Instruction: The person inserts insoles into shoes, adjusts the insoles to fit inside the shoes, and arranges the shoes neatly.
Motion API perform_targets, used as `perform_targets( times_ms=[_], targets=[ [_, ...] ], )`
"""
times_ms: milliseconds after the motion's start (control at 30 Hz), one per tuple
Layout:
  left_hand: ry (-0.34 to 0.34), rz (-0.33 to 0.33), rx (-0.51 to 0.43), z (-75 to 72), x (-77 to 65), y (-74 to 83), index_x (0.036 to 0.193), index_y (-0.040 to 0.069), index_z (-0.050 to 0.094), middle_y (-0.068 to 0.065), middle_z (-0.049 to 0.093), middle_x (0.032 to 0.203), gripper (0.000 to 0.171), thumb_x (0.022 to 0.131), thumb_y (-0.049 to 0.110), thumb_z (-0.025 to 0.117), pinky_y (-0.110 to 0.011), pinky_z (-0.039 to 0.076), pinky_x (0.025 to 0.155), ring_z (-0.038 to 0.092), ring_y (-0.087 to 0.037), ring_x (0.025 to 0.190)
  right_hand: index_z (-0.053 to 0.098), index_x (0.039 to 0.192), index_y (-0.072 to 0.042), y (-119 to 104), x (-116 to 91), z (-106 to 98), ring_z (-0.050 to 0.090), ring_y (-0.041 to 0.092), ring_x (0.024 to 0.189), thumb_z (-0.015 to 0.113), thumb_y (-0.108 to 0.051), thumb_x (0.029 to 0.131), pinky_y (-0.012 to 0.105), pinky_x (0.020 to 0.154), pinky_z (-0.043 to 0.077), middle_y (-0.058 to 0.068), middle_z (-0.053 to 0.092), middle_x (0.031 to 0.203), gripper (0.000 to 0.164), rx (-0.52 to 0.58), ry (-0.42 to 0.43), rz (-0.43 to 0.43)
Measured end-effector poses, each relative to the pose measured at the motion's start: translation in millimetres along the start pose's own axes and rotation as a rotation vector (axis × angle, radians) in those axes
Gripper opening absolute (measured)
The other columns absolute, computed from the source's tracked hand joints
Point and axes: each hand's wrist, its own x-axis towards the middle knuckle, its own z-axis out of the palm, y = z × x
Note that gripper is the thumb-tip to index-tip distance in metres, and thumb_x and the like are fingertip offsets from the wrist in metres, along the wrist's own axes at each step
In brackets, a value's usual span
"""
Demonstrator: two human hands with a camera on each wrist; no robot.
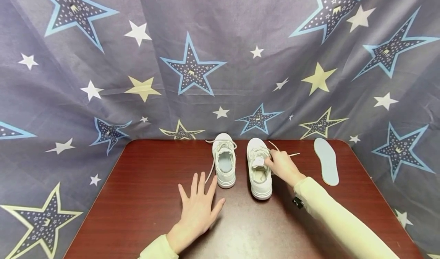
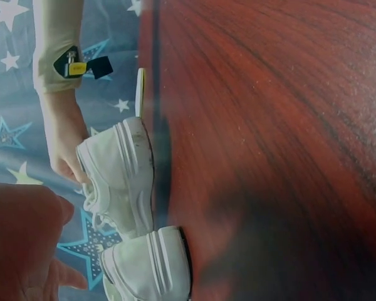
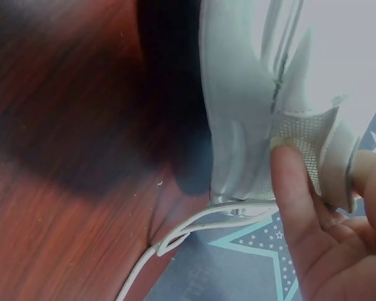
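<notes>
Two white sneakers stand side by side on the table, toes toward the curtain. My right hand (image 1: 284,167) grips the right sneaker (image 1: 261,189) by the side of its opening; in the right wrist view fingers (image 3: 291,182) press the mesh upper while the thumb side meets the opening's edge. Inside that sneaker a beige footbed shows. A pale blue insole lines the left sneaker (image 1: 226,180), whose lace hangs loose. Fingers spread, my left hand (image 1: 196,207) is over the table just left of and nearer than the left sneaker, holding nothing.
A loose pale blue insole (image 1: 326,161) lies on the table's right side, near the far corner. The reddish-brown wooden table (image 1: 137,198) ends at a grey curtain (image 1: 233,79) printed with stars. A loose lace (image 3: 138,269) trails beside the right sneaker.
</notes>
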Motion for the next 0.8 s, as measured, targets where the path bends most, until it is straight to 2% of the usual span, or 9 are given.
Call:
perform_targets(
  times_ms=[200,467,800],
  targets=[
    [0.014,0.003,0.007,-1.3,0.2,-0.9,0.156,0.019,0.05,-0.025,0.038,0.161,0.068,0.099,0.057,0.055,-0.084,0.016,0.108,0.028,-0.045,0.153,0.054,0.074,-0.008,-0.1,-4.3,-0.9,0.062,0.02,0.056,0.058,-0.008,0.087,0.04,0.057,0.051,0.005,0.058,0.062,0.014,0.013,0.042,-0.034],
    [-0.011,-0.001,-0.002,0.6,-3.2,-3.4,0.156,0.019,0.048,-0.025,0.038,0.161,0.068,0.1,0.056,0.054,-0.084,0.015,0.109,0.027,-0.044,0.153,0.055,0.076,-0.008,0.7,-13.4,-0.9,0.062,0.011,0.05,0.056,-0.01,0.09,0.037,0.058,0.054,0.005,0.061,0.064,0.014,0.037,0.004,0.0],
    [-0.017,-0.011,0.006,2.9,-6.3,-4.4,0.156,0.019,0.049,-0.024,0.039,0.161,0.068,0.101,0.057,0.053,-0.083,0.018,0.109,0.028,-0.044,0.153,0.055,0.077,-0.009,-2.5,-28.7,-4.8,0.06,0.007,0.049,0.055,-0.007,0.091,0.034,0.054,0.051,0.0,0.057,0.061,0.014,0.055,-0.015,-0.024]
  ],
)
